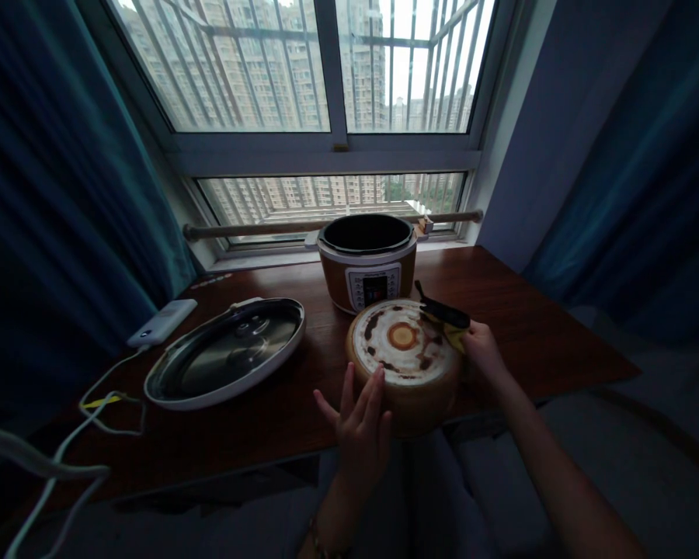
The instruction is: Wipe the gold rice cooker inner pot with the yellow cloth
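Observation:
An upturned inner pot [405,353] with a stained, scorched bottom sits at the near edge of the wooden table [547,326]. My left hand [358,423] presses flat against the pot's near side with its fingers apart. My right hand [481,349] is at the pot's right rim, closed on a yellow and dark scrubbing pad [446,322] that lies on the pot's bottom. Behind the pot stands an orange electric cooker [366,260], open and without its inner pot.
A cooker lid [227,353] lies upside down on the table's left part. A white power bank [163,322] with white cables [102,404] lies at the far left. A barred window and dark curtains close in the back and both sides.

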`<state>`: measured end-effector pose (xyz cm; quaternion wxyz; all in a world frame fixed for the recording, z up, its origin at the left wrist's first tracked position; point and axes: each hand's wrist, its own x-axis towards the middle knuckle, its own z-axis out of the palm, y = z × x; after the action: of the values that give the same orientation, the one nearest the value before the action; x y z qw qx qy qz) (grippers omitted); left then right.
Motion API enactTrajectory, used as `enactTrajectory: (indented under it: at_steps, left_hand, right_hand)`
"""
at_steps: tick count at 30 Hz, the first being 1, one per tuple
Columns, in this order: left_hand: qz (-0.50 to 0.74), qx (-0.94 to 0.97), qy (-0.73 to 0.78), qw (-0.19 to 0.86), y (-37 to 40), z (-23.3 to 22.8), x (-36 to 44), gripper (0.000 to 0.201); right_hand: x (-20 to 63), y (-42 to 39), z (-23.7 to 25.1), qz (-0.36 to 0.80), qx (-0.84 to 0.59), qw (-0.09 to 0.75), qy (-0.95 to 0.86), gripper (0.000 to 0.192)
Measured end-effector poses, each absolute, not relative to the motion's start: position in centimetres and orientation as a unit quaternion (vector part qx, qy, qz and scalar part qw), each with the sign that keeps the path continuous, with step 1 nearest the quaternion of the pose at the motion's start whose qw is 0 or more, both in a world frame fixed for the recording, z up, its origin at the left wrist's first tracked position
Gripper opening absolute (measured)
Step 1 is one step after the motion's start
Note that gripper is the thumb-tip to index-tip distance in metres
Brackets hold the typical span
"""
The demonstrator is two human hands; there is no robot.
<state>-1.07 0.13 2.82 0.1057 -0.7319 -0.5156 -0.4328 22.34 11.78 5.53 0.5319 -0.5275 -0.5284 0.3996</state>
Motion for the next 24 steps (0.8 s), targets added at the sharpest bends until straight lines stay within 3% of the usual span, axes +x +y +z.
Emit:
enactTrajectory:
  at_steps: [3,7,14,19,24]
  left_hand:
    - [-0.433,-0.731,-0.519,0.095,0.0,3.0,-1.0,0.052]
    - [-0.428,-0.731,-0.523,0.091,-0.1,3.0,-1.1,0.053]
    - [-0.419,-0.736,-0.526,0.083,-0.2,2.8,-1.3,0.054]
    - [-0.428,-0.727,-0.531,0.086,-0.2,3.1,-0.9,0.054]
    - [-0.428,-0.713,-0.547,0.091,-0.2,3.1,-0.4,0.055]
  right_hand:
    - [22.1,15.8,5.2,0.539,-0.51,0.5,-0.446,0.024]
    - [20.8,19.2,4.8,0.631,-0.471,0.429,-0.443,0.022]
    - [19.5,21.0,6.0,0.705,-0.41,0.346,-0.463,0.028]
    - [19.0,21.0,9.5,0.616,-0.406,0.32,-0.594,0.034]
    - [18.0,17.3,11.7,0.319,-0.348,0.263,-0.842,0.032]
